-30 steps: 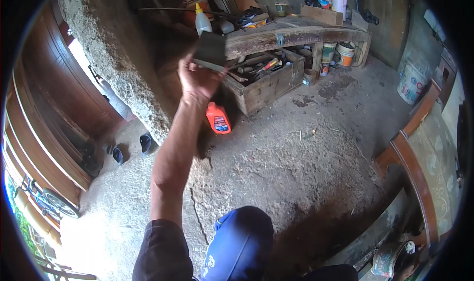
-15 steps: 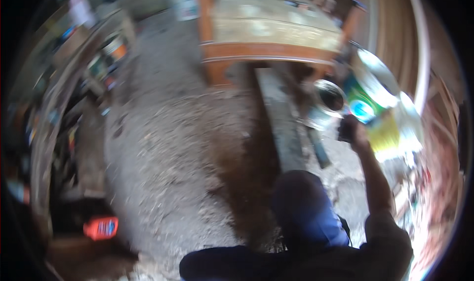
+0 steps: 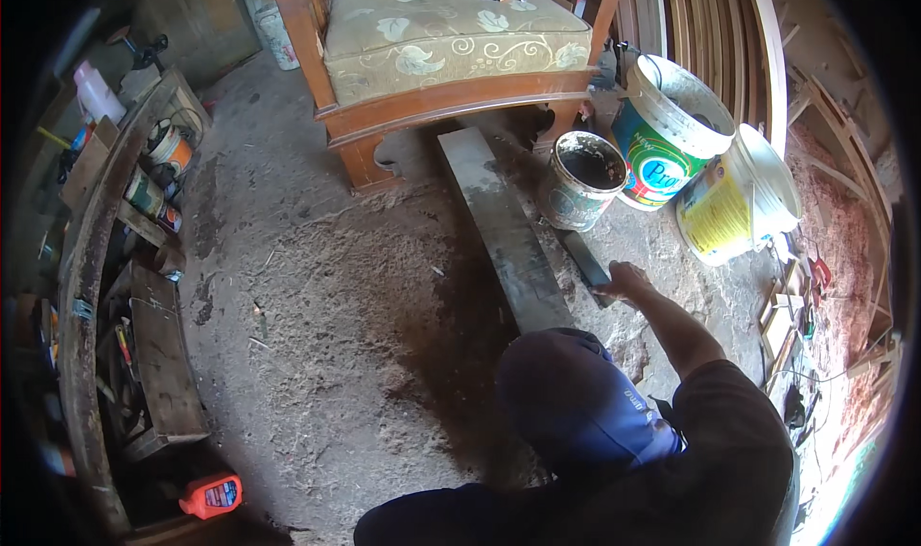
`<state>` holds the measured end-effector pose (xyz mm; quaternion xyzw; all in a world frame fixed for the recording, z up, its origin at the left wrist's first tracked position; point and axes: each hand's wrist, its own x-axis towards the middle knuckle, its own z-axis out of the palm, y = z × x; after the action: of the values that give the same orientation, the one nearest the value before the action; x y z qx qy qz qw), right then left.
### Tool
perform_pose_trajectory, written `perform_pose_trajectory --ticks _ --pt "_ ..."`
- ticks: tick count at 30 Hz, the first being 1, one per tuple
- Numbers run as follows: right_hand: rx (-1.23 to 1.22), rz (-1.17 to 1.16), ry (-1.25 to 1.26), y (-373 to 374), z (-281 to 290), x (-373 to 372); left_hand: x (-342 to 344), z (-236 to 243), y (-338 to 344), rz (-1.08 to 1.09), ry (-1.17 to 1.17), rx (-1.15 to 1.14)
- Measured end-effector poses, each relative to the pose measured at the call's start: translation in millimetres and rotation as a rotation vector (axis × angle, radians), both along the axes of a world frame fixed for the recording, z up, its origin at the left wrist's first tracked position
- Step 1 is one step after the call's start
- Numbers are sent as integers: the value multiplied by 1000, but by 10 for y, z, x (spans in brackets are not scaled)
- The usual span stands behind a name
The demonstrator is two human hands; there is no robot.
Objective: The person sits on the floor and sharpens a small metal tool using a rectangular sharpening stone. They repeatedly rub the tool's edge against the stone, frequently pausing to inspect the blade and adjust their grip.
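My right hand [image 3: 628,284] reaches forward over the floor with its fingers bent at the near end of a dark flat bar [image 3: 582,257]. The fingers look closed on the bar's edge, and their tips are partly hidden. This bar lies beside a long grey plank [image 3: 494,220], which runs from under the couch toward me. Just beyond the bar stands an open paint bucket [image 3: 566,202], dark inside and stained around the rim. My left hand does not show.
A green-and-white bucket [image 3: 662,153] and a tilted yellow-labelled bucket [image 3: 715,210] stand at the right. Ahead is a wooden couch [image 3: 441,114] with a patterned cushion. A wooden shelf [image 3: 91,268] lines the left, near a red bottle [image 3: 211,495]. A blue cap-like shape [image 3: 585,402] covers floor below.
My right hand has moved down and left, from beside the buckets to the bar. A dark block seen in it before no longer shows. The view has shifted right and become sharp.
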<state>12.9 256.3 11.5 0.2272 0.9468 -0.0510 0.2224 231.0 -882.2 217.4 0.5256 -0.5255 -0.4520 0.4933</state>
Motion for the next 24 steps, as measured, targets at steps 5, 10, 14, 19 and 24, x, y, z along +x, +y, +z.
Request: perform_pose_trajectory --ticks 5,10,14,19,24 --pt "-8 13 7 118 -183 -10 -96 45 106 -26 -33 -31" --pt "-516 -291 145 56 10 -84 -158 226 262 -126 -20 -106" --pt "-585 -145 210 -435 403 -150 -665 235 547 -455 41 -219" --pt "-331 18 271 -936 431 -277 -2135 148 2988 -785 236 -39" --pt "-308 65 331 -1239 24 -398 -2514 207 4908 -1074 70 -218"
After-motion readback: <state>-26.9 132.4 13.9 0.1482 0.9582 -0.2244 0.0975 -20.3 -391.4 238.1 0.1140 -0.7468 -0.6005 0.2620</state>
